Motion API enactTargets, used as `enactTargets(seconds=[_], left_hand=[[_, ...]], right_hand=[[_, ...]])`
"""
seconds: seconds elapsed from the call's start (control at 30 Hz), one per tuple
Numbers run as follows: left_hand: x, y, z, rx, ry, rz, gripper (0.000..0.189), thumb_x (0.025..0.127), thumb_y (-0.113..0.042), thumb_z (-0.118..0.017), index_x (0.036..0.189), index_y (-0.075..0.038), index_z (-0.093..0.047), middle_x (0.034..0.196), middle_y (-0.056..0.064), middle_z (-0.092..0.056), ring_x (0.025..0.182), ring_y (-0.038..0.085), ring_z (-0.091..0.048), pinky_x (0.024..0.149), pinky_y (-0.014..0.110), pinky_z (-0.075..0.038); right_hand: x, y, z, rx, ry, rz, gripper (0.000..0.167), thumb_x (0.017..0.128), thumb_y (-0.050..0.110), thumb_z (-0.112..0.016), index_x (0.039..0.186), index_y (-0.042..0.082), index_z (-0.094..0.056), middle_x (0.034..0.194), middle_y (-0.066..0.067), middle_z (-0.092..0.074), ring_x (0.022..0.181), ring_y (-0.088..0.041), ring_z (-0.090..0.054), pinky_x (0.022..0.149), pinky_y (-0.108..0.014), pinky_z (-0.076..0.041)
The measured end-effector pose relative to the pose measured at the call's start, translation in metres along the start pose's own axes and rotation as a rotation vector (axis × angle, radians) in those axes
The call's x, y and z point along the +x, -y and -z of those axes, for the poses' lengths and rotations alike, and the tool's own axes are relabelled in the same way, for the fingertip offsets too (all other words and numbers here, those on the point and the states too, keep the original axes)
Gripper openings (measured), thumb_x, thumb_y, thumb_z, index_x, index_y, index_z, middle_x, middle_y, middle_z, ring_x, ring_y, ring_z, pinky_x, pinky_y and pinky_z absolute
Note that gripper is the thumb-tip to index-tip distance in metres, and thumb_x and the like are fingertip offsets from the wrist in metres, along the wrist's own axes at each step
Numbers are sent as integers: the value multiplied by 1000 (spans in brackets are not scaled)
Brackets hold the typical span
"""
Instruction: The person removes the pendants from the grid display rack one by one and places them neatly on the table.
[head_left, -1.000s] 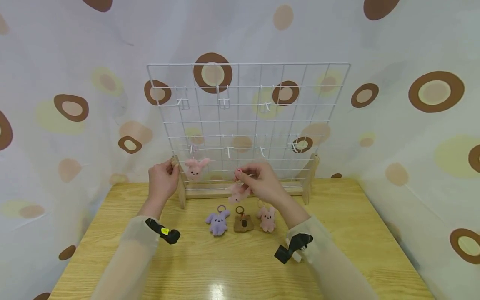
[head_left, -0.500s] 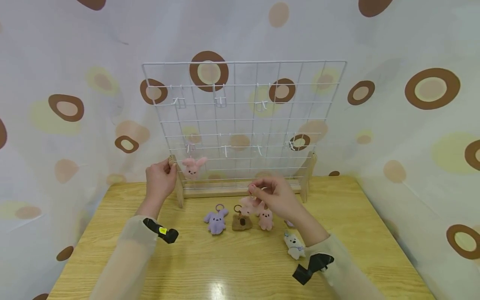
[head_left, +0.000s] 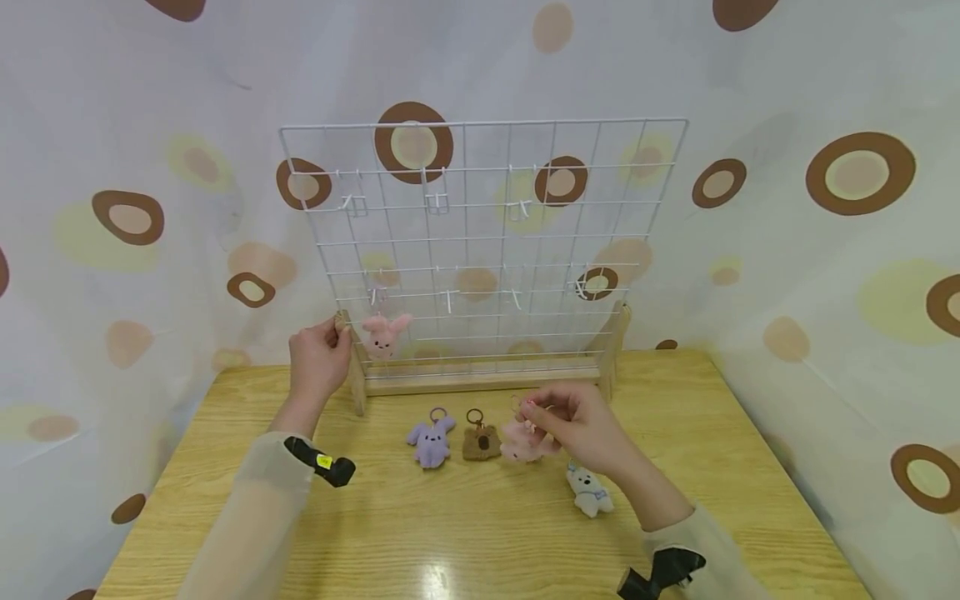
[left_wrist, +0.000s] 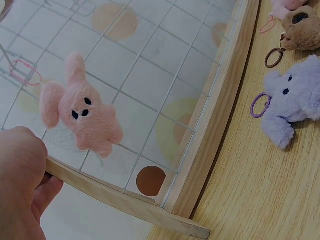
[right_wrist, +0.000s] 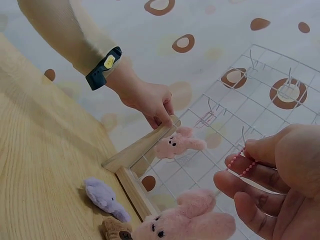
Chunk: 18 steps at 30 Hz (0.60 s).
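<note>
My left hand (head_left: pixel 318 360) grips the top of the left wooden post (head_left: pixel 356 379) of a white wire grid rack (head_left: pixel 483 122). My right hand (head_left: pixel 585 429) pinches the pink bead chain (right_wrist: pixel 243 167) of a pink plush bunny keychain (right_wrist: pixel 187 222), which dangles low over the table. Behind it, another pink plush on the table is mostly hidden in the head view. One more pink bunny keychain (left_wrist: pixel 92 110) hangs by its chain from a low hook at the rack's left, beside my left hand.
On the wooden table (head_left: pixel 360 542) lie a purple plush keychain (head_left: pixel 431 443), a brown plush keychain (head_left: pixel 481 443) and a white plush (head_left: pixel 588 490) with a blue bow. Several white hooks (head_left: pixel 517 208) stick out from the grid in two rows. A patterned cloth hangs behind the rack.
My right hand has carried the pink bunny keychain away from the rack, down and to the right. The white plush has come into view from under my right forearm. My left hand stays on the post.
</note>
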<state>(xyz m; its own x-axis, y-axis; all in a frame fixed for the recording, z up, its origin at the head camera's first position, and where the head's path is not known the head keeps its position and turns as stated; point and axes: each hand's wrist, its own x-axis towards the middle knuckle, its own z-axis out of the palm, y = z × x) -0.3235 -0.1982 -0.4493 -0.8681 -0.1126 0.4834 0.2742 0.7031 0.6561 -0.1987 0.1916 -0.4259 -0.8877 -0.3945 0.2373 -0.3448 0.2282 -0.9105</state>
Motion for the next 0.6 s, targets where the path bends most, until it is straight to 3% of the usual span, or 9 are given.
enactTargets(seconds=[0.2,0.6], left_hand=[[-1,-1,0,8,-10,-11,20,104,-6,-63,100,7,-78,70,14,-72,54,18,-55,48,26,-38],[-1,1,0,6,3,-5,22,105,-9,-63,101,7,-78,69,13,-70,54,20,-54,47,28,-38]], right_hand=[[-13,-2,5,-15,9,-8,15,107,8,-64,107,0,-77,86,-15,-75,66,-26,-70,51,-35,-54],[-45,-8,5,45,64,-37,14,106,9,-65,106,0,-75,82,-15,-74,64,-25,-68,52,-31,-55]])
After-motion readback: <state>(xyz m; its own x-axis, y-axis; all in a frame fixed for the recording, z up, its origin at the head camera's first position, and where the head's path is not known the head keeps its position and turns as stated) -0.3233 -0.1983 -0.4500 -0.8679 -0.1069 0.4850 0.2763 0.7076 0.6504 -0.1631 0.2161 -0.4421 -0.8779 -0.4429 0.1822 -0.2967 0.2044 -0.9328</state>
